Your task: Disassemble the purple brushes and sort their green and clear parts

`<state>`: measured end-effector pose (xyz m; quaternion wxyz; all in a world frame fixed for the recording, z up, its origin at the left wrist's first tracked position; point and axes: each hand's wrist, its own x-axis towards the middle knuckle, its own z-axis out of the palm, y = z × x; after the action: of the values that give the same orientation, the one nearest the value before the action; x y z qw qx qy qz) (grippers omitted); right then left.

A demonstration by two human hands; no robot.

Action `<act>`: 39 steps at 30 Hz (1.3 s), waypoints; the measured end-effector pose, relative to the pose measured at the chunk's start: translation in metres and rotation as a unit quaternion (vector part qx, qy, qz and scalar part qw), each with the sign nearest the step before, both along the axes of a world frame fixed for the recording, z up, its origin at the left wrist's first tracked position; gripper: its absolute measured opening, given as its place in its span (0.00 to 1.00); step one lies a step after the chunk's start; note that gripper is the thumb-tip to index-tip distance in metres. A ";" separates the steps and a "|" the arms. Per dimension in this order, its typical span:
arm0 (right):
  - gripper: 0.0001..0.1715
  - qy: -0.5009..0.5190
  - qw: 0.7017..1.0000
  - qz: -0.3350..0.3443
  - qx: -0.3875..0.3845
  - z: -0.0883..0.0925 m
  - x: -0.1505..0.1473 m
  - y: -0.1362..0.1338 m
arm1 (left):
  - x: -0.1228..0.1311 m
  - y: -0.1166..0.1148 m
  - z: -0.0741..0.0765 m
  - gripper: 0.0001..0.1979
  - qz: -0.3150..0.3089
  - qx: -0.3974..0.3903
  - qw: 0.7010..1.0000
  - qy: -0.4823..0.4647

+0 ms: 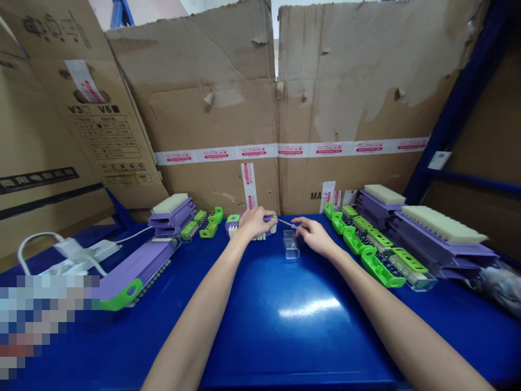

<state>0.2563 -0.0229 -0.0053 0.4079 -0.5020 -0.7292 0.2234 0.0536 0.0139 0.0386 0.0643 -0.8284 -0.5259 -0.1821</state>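
Observation:
Near the back centre of the blue table, my left hand (255, 221) is closed over a purple and green brush piece (233, 221) with white bristles, its fingers wrapped on the top. My right hand (310, 233) is to the right of it, with fingers pinched on a thin rod-like item (287, 223) that reaches toward the brush piece. The rod's tip lies close to my left fingertips; whether it touches is too small to tell. A clear plastic box (291, 246) stands on the table just left of and below my right hand.
Stacked purple parts (423, 244) with cream pads and a row of green pieces (376, 266) line the right. At left are a purple brush (136, 271), another stack (171, 214) and a white power strip (81, 258). Cardboard (211, 119) walls the back.

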 end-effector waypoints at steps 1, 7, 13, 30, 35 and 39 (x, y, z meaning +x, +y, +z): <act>0.20 0.010 1.000 0.006 -0.005 0.001 0.001 0.001 | 0.000 0.000 0.000 0.18 0.000 0.000 1.000 0.002; 0.21 0.049 0.997 0.045 -0.045 0.007 0.018 0.003 | 0.003 -0.004 0.002 0.19 -0.008 0.004 1.000 0.012; 0.20 -0.038 0.997 -0.069 -0.015 0.001 0.032 0.005 | 0.007 0.002 0.004 0.16 -0.035 0.016 0.999 0.023; 0.22 -0.316 0.929 -0.188 -0.038 0.005 0.014 -0.009 | 0.029 0.009 -0.001 0.16 -0.007 0.027 1.000 0.014; 0.21 -0.324 0.926 -0.188 -0.037 0.005 0.013 -0.010 | 0.030 0.007 0.000 0.15 -0.004 0.043 0.999 -0.005; 0.21 -0.326 0.926 -0.188 -0.038 0.004 0.013 -0.010 | 0.031 0.005 0.001 0.14 -0.004 0.057 0.997 -0.042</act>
<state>0.2689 -0.0324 -0.0013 0.1631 -0.6902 -0.7049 -0.0064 0.0850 0.0185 0.0396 0.0890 -0.8169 -0.5138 -0.2466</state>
